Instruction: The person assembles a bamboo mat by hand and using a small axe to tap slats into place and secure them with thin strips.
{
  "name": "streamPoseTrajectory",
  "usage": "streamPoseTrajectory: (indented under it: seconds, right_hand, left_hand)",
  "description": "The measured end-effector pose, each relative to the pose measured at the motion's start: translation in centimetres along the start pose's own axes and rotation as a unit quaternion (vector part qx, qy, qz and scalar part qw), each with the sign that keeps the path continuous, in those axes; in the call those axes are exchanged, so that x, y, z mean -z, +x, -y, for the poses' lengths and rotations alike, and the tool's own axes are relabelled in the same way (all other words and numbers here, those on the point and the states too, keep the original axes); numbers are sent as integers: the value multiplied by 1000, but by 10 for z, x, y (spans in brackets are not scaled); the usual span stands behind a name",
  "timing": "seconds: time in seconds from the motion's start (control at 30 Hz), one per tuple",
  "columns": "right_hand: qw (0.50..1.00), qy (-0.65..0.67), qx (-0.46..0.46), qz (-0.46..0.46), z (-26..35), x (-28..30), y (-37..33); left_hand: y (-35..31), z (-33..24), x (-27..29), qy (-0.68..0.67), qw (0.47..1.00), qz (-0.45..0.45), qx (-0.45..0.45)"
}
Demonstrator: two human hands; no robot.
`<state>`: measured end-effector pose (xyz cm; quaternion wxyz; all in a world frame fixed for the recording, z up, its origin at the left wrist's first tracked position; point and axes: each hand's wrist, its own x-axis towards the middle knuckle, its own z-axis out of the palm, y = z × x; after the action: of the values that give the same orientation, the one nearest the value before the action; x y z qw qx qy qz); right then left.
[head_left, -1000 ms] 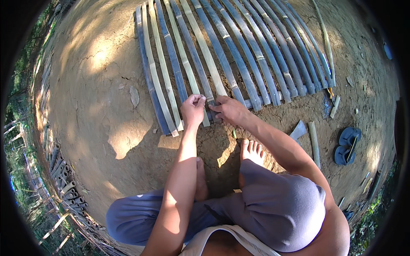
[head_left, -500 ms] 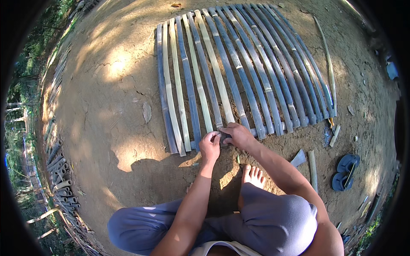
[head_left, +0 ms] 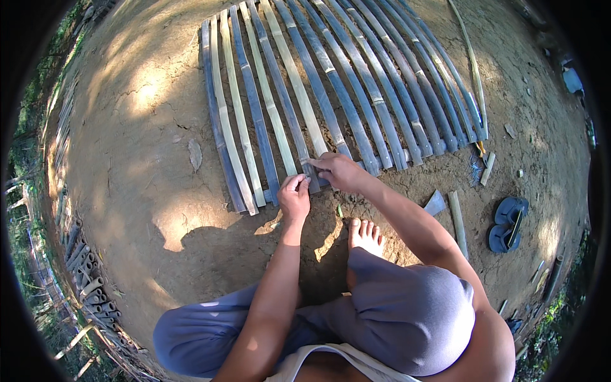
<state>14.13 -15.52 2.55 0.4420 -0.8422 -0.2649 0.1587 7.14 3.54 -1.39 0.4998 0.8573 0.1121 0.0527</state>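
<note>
— Squatting on the bare earth, the person works at the near edge of the mat of bamboo slats [head_left: 344,95]. Which way do those slats lie from the hands?

— Their long axes run away from the person, fanning out beyond the hands; only the near ends are within reach. Both hands meet at one slat end [head_left: 310,170], left of the mat's middle.

— Which hand is closer to it?

— The right hand [head_left: 340,172] lies on that end, fingers curled down over it. The left hand [head_left: 294,196] sits just nearer the person than the mat's edge, fingers pinched together; whether it grips a thin strip or the slat itself, I cannot tell.

— Anything else about?

— A bare foot [head_left: 364,235] near the mat's edge, and a pair of blue sandals [head_left: 507,224] well off to its right.
</note>
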Motion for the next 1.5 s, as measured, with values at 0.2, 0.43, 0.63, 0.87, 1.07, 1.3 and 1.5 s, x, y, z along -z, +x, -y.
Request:
streamPoseTrajectory:
  seconds: [0.2, 0.43, 0.63, 0.87, 1.07, 1.3, 1.5]
  right_hand:
    - [957, 0, -117, -266, 25, 52, -94]
    - [788, -321, -419, -317, -15, 77, -327]
    - [777, -288, -499, -254, -26, 59, -380]
    - [741, -272, -534, -304, -67, 88, -395]
    - [655, -240, -594, -401, -179, 160, -417]
    - [553, -149, -664, -481, -210, 223, -447]
    - [618, 251, -426, -612, -131, 150, -338]
  left_hand:
    - [-2, 4, 8, 11, 999, -2, -44]
    - [-5, -4, -1, 38, 996, -5, -76]
    - [-7, 6, 0, 85, 990, -35, -109]
    - [-8, -4, -1, 69, 993, -7, -95]
    - [14, 4, 30, 80, 990, -114, 9]
    - [84, 145, 146, 131, 936, -170, 279]
    - [79, 189, 194, 8, 932, -136, 335]
